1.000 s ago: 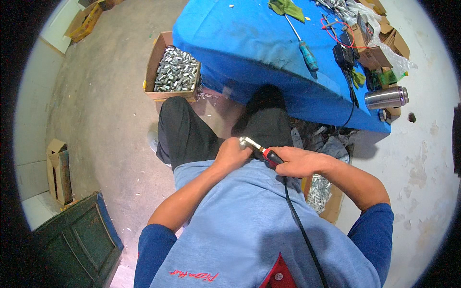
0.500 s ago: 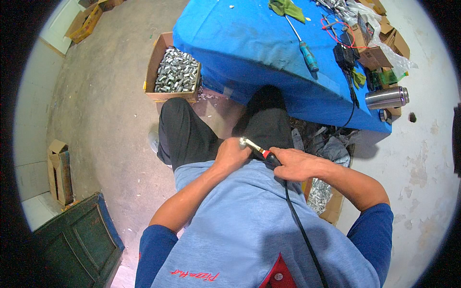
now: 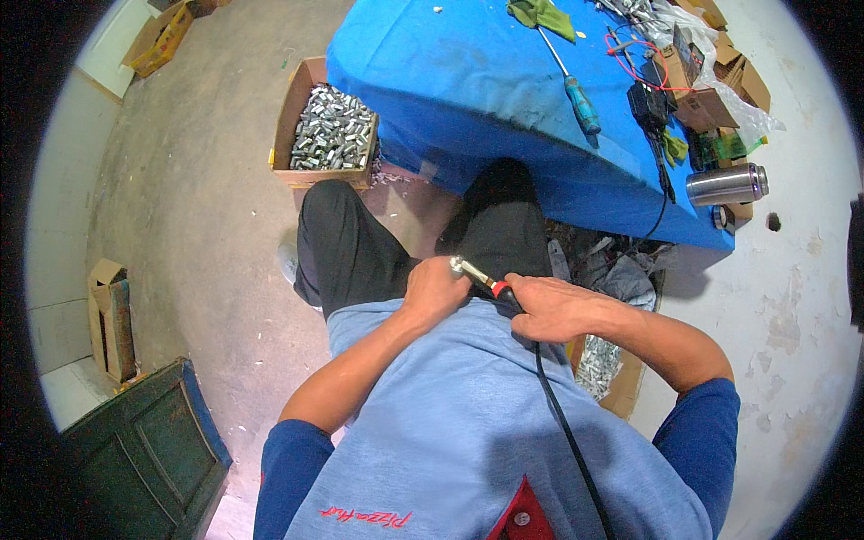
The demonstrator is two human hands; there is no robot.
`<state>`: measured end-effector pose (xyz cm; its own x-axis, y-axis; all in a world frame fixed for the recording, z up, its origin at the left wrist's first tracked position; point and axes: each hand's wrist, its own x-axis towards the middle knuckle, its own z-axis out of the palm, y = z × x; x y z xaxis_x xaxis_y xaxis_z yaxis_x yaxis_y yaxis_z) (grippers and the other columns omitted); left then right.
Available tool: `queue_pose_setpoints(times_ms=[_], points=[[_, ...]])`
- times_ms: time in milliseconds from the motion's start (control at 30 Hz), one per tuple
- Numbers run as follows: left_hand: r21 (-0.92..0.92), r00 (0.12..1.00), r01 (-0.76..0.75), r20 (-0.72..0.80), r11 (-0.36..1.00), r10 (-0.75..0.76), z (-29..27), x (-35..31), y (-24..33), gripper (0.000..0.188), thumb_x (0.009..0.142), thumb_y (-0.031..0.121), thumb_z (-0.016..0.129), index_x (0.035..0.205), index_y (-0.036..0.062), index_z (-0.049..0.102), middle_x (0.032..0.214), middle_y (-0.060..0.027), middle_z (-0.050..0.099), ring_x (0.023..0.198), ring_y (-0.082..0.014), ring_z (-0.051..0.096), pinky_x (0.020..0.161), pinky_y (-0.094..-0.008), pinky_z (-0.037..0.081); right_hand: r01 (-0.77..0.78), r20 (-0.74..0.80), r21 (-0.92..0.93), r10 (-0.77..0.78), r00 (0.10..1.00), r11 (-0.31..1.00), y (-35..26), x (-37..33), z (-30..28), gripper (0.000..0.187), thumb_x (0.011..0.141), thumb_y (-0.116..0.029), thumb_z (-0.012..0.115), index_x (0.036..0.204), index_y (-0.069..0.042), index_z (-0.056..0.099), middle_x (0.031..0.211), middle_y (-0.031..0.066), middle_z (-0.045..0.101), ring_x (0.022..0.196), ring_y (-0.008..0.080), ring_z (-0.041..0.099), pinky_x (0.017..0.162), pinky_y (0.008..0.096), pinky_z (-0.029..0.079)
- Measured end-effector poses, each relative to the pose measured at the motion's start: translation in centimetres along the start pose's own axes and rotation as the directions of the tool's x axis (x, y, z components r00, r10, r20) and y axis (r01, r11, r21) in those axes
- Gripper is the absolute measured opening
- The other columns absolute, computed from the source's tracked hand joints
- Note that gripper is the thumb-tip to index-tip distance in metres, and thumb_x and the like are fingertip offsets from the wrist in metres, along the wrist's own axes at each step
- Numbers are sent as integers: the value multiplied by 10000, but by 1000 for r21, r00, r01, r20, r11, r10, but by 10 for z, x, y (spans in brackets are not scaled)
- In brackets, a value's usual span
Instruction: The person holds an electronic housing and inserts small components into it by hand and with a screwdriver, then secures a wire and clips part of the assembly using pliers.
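Close in front of my waist, my right hand (image 3: 558,308) is wrapped round a corded hand tool (image 3: 502,290) with a black handle, a red collar and a silver front end. Its exact kind I cannot make out. From the handle a black cord (image 3: 556,407) runs down across the blue shirt. The tool's front points left, toward my left hand (image 3: 436,288). Those fingers are closed, with a small shiny metal part (image 3: 456,265) showing at their edge, against the tool's front. The fingers hide most of this part.
Ahead is a table with a blue cover (image 3: 432,54), bearing a teal-handled screwdriver (image 3: 583,108), a green cloth (image 3: 543,16) and a steel flask (image 3: 724,184). A cardboard box (image 3: 286,135) of small metal parts stands left of it. A dark panel (image 3: 148,454) is at lower left.
The view has shifted very slightly. Both hands, the tool and the metal part keep nearly the same place.
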<state>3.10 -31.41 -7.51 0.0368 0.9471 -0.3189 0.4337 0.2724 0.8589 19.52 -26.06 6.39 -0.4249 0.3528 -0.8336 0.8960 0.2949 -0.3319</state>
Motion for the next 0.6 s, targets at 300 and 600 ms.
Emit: queue_pose_setpoints(times_ms=[300, 600], points=[[29, 997, 18, 68, 999, -20, 5, 3, -11, 249, 768, 217, 592, 740, -23, 653, 735, -270, 634, 734, -443, 628, 689, -515, 484, -14, 62, -5, 15, 998, 1000, -6, 3, 1, 570, 795, -172, 527, 1234, 157, 372, 1066, 338, 586, 1011, 439, 594, 877, 466, 467], [-247, 985, 27, 171, 969, 16, 8, 8, -22, 284, 800, 214, 584, 766, -67, 616, 651, -214, 618, 614, -275, 623, 615, -438, 472, 57, 0, 73, -57, 998, 996, 12, 4, 4, 652, 757, -160, 520, 1343, 75, 357, 1088, 324, 586, 1032, 438, 584, 889, 455, 460]])
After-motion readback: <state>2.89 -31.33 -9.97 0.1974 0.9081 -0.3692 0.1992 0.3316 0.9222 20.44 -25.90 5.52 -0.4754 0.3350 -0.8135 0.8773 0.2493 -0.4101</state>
